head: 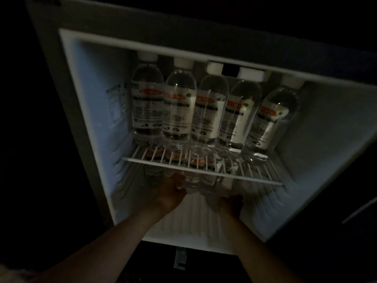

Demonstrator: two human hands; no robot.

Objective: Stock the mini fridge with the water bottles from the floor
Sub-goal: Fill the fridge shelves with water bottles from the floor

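- Mini fridge stood open, white inside, room around it v. dark.
- Wire shelf split the inside into upper and lower compartments.
- Upper: row of five water bottles upright on the shelf, side by side left to right, touching or nearly so; white caps just under the top edge of the opening. Labels w/ orange-red logo faced the near side.
- Lower: more bottles seen through and under the shelf wires, upright, crowded toward the far left and centre; count unclear, too dim and blurred.
- L hand was inside the lower compartment, just under the shelf's front rail, fingers curled on the held bottle low on its body.
- R hand was also in the lower compartment, right of the L hand and a bit nearer, against a blurred bottle; grip or just touch, couldn't tell, fingers too smeared.
- Both forearms bare, reaching in from the near edge.
- Ribbed fridge floor showed btwn the two wrists.
- Sticker on the left inner wall, text unreadable.
- Small metal bracket just below the fridge's front bottom edge, btwn the arms.
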